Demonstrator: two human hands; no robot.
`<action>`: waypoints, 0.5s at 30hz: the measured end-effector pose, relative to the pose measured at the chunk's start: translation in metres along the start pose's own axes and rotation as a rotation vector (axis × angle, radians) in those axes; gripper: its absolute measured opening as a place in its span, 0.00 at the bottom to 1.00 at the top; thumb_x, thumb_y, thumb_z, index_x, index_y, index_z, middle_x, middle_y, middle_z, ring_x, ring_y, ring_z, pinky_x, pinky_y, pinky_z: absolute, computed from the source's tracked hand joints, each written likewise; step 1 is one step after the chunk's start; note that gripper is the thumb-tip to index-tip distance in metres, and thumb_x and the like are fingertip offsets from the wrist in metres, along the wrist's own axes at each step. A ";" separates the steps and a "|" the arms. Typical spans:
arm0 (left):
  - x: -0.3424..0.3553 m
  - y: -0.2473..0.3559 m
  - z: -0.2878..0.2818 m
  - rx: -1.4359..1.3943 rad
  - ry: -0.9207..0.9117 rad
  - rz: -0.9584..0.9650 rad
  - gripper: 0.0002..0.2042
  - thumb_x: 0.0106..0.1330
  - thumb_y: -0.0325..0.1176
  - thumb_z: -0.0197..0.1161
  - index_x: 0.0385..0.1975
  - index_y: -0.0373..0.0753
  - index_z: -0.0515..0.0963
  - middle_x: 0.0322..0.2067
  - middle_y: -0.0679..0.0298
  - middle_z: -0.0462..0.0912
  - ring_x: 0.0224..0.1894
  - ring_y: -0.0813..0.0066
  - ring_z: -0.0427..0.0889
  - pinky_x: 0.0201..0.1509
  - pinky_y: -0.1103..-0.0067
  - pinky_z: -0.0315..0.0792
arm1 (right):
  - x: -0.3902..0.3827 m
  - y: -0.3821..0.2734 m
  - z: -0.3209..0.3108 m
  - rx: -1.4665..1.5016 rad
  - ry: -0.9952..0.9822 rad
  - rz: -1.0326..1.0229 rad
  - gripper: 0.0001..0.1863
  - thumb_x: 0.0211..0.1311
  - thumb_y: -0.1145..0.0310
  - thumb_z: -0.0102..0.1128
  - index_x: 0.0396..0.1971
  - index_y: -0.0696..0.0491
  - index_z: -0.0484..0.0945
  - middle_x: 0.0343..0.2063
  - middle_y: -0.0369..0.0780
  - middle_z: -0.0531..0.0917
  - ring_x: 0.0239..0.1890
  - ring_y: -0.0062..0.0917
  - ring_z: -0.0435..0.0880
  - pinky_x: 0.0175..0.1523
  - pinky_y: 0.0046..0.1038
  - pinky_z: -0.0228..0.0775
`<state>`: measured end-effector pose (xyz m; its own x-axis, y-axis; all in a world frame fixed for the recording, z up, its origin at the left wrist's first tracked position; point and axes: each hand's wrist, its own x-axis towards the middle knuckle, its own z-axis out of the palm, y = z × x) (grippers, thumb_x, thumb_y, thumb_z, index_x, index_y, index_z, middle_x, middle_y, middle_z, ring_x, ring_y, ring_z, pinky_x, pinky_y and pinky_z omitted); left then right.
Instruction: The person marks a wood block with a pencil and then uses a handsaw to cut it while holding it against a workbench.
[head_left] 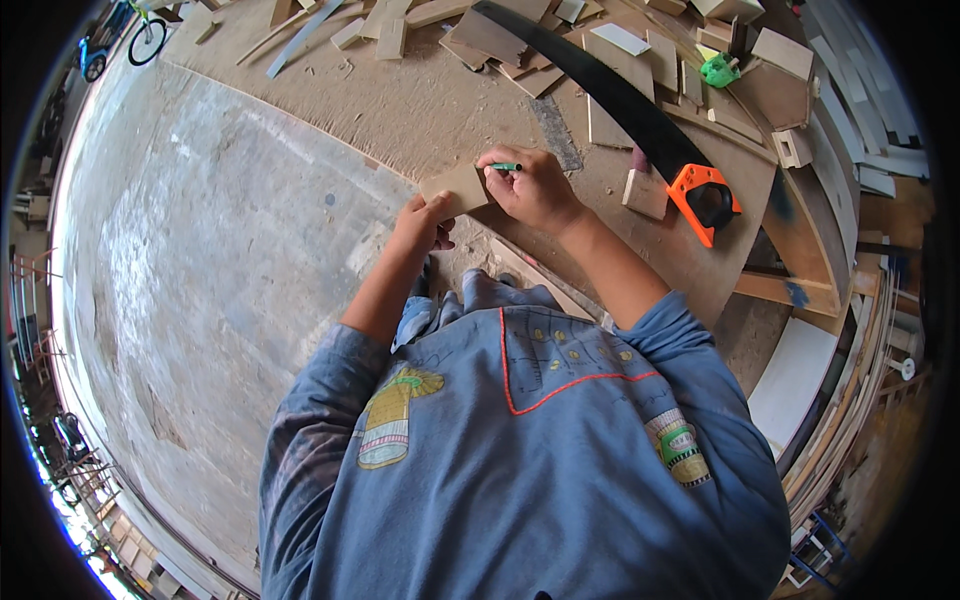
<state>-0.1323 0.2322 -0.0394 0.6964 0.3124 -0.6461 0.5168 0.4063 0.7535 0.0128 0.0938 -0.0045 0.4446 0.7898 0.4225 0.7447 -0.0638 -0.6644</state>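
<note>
A small flat wooden block [458, 187] is held at its near left end by my left hand [424, 219], thumb on top and fingers curled beneath. My right hand [537, 190] is closed round a slim green pen [506, 166] at the block's right end. The pen's tip is hidden by my fingers, so I cannot tell whether it touches the wood. To the right, on the wooden work surface [420, 110], lies a hand saw [600, 75] with a dark blade and an orange handle [683, 190]. Beside that handle is another small wooden block [646, 194].
Wood offcuts [490, 40] are heaped at the far side, with a green crumpled bag [719, 70] among them. A grey concrete floor [200, 250] stretches along the left. Long boards [840, 400] lean at the right. A bicycle wheel [147, 42] shows at the far left.
</note>
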 end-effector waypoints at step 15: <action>0.004 -0.010 -0.005 -0.019 -0.013 0.035 0.16 0.65 0.48 0.55 0.41 0.42 0.73 0.24 0.70 0.72 0.23 0.82 0.71 0.30 0.81 0.70 | -0.022 -0.024 -0.042 -0.071 -0.283 0.192 0.11 0.56 0.71 0.55 0.40 0.56 0.75 0.38 0.44 0.77 0.40 0.39 0.80 0.43 0.35 0.71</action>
<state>-0.1371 0.2343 -0.0502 0.7204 0.3156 -0.6176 0.4826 0.4113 0.7732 0.0056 0.0526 0.0280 0.4313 0.8967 0.0995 0.6983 -0.2620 -0.6661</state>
